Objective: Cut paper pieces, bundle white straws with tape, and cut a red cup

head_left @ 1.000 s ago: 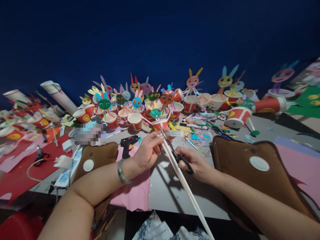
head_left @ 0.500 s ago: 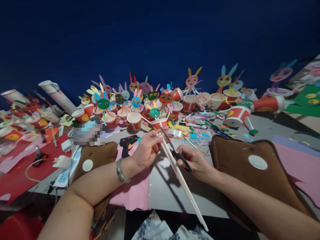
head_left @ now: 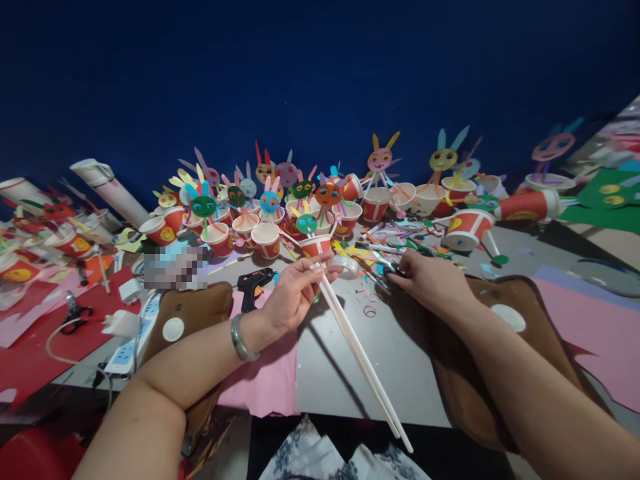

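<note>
My left hand (head_left: 295,293), wearing a bracelet, pinches the top ends of a pair of thin white sticks (head_left: 357,353), which slant down to the right past the table edge. A roll of clear tape (head_left: 345,267) is at the fingertips of the same hand. Over the pile of paper scraps, my right hand (head_left: 433,280) has its fingers closed around dark-handled scissors (head_left: 393,271); their blades are hard to make out among the scraps. Just beyond my left hand stands a red and white paper cup (head_left: 316,247) with a green paper face on it.
Several paper cups with rabbit-like faces (head_left: 380,160) line the back. A black glue gun (head_left: 253,287) lies on pink paper (head_left: 265,373). Brown cushion-like pads (head_left: 500,373) flank the workspace. At left are a power strip (head_left: 130,347) and another pair of scissors (head_left: 76,312).
My right hand has carried the scissors away from the sticks, forward and right to the scrap pile. My left hand still holds the sticks in nearly the same place.
</note>
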Available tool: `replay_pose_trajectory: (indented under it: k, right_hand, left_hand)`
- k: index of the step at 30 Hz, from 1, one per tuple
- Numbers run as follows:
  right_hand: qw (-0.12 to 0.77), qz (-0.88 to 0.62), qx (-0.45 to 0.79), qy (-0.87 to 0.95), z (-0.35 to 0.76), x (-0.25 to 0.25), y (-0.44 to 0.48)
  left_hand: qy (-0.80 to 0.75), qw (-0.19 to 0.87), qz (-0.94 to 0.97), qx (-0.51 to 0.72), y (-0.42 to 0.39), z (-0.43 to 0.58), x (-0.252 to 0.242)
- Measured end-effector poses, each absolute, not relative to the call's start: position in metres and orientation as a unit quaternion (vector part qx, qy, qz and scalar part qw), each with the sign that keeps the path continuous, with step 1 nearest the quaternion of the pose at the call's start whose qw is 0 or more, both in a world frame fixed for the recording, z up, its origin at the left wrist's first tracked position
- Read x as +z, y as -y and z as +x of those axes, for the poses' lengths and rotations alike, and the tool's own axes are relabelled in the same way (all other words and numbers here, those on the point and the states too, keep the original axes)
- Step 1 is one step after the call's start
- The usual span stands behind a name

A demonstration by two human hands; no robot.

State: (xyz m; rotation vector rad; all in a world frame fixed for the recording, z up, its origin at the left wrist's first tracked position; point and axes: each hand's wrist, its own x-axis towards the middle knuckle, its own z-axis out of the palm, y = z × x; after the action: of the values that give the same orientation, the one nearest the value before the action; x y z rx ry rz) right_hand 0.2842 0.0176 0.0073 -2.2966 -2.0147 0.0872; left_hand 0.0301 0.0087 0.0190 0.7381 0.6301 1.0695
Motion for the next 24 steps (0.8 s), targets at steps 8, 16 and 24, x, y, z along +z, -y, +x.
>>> replay_pose_trajectory:
  k: [8, 16, 24]
  right_hand:
    - [0.036, -0.675, 0.07, 0.734, 0.283, 0.002, -0.013]
    - [0.424, -0.502, 0.089, 0.749, 0.238, -0.002, 0.021]
    - [0.314, -0.565, 0.21, 0.734, 0.24, -0.028, 0.005]
  left_hand:
    - [-0.263, 0.763, 0.369, 0.46, -0.002, 0.03, 0.02]
    - [-0.317, 0.783, 0.324, 0.427, 0.001, 0.034, 0.015]
    - [-0.277, 0.769, 0.348, 0.459, -0.005, 0.034, 0.007]
